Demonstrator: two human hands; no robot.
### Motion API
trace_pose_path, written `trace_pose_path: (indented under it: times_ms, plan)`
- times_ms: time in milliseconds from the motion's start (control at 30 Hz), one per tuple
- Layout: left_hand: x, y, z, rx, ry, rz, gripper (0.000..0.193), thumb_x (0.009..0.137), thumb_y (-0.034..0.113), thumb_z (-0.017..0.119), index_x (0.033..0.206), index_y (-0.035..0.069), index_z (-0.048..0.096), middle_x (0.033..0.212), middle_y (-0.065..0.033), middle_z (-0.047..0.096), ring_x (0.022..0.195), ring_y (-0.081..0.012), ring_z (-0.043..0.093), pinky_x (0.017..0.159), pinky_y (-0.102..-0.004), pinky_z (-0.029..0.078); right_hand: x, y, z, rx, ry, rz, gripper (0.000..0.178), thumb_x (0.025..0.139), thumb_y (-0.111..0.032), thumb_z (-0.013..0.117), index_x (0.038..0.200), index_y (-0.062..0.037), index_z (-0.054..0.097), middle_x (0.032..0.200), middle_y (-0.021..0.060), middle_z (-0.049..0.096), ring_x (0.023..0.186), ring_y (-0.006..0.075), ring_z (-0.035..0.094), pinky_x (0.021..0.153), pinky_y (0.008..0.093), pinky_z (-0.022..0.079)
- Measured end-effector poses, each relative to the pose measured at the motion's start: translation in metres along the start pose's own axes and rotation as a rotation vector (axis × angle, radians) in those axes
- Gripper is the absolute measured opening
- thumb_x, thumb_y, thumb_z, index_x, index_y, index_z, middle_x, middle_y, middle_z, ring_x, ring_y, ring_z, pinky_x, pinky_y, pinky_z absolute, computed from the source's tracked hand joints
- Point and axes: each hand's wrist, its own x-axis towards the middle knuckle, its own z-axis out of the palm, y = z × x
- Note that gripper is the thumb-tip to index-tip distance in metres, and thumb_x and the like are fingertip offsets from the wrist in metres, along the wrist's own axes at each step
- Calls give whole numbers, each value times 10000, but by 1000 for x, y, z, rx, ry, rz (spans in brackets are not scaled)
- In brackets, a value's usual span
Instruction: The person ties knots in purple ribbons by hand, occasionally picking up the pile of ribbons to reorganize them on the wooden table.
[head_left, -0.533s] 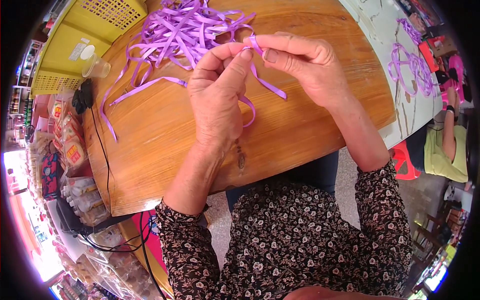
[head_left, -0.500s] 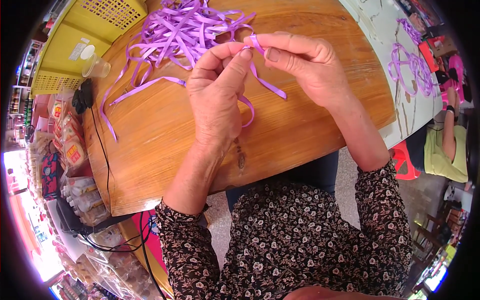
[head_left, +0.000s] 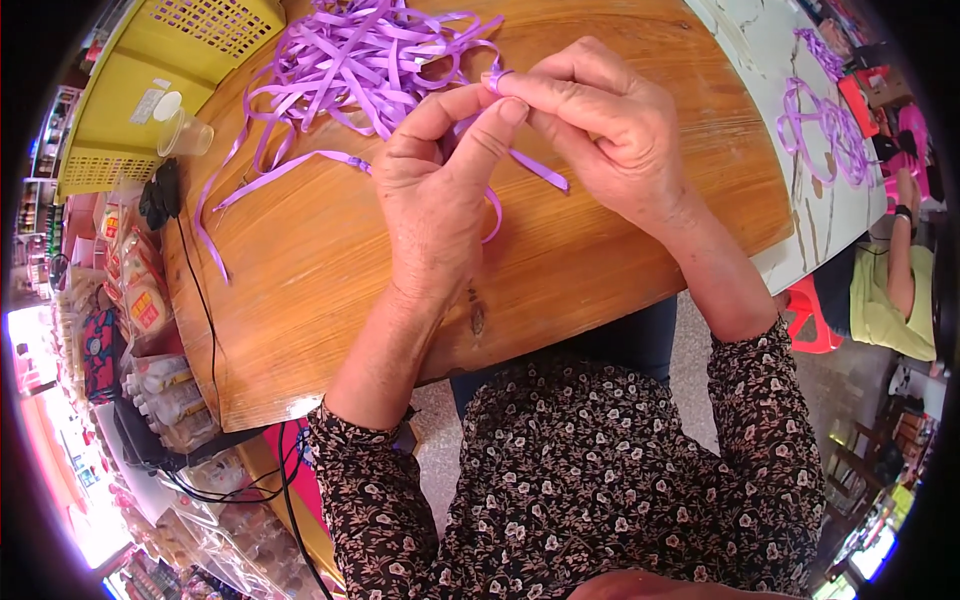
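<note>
Over the wooden table, my left hand (head_left: 437, 180) pinches a purple ribbon (head_left: 540, 171) between thumb and index finger. My right hand (head_left: 618, 130) meets it at the fingertips, its index finger bearing a small loop of the ribbon near the tip. The right thumb is partly hidden behind the fingers. One ribbon end sticks out below the right hand, and a curved length hangs beside my left wrist. Just beyond my hands lies a large tangled heap of purple ribbon (head_left: 350, 65), with loose strands trailing to the left, one with a small knot.
A yellow-green plastic crate (head_left: 125, 110) stands at the left edge of the wooden table (head_left: 300, 330), beside a clear plastic cup (head_left: 187, 135) and a black cable. Packaged goods fill the left. On a white table (head_left: 770, 110) at right lies more purple ribbon, near another person's arm (head_left: 902, 250).
My right fingers have rolled over and drawn in close to the left fingertips. The ribbon loop now sits round the right index fingertip, and the view has shifted slightly.
</note>
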Motion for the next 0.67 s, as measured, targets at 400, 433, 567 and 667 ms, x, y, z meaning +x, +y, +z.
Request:
trace_pose_path:
  times_ms: [400, 433, 567, 667]
  plan:
    - [2, -5, -3, 37, 19, 14, 107, 803, 57, 658, 883, -11, 641, 780, 4, 611, 688, -24, 508, 602, -146, 394, -1, -8, 3, 146, -32, 245, 208, 733, 7, 667, 928, -42, 612, 768, 33, 619, 701, 121, 587, 651, 230, 473]
    - [2, -6, -3, -7, 24, 5, 107, 805, 59, 657, 881, -13, 641, 773, 5, 608, 676, -22, 503, 586, -145, 390, 0, -9, 4, 183, -40, 287, 207, 738, 0, 668, 932, -45, 610, 769, 27, 619, 709, 115, 589, 662, 228, 475]
    - [5, -3, -6, 30, -5, -22, 108, 800, 52, 659, 890, -5, 643, 764, 17, 604, 667, -15, 495, 574, -139, 381, 0, -9, 3, 103, -32, 203, 204, 741, 3, 664, 931, -47, 609, 768, 25, 610, 699, 119, 584, 657, 226, 472]
    - [3, -3, -6, 333, -47, 86, 124, 800, 67, 660, 913, 20, 650, 767, 24, 608, 697, -25, 501, 617, -144, 388, 0, -8, 0, -50, -35, 100, 237, 736, -8, 674, 959, -57, 612, 808, 32, 623, 700, 151, 601, 659, 229, 476]
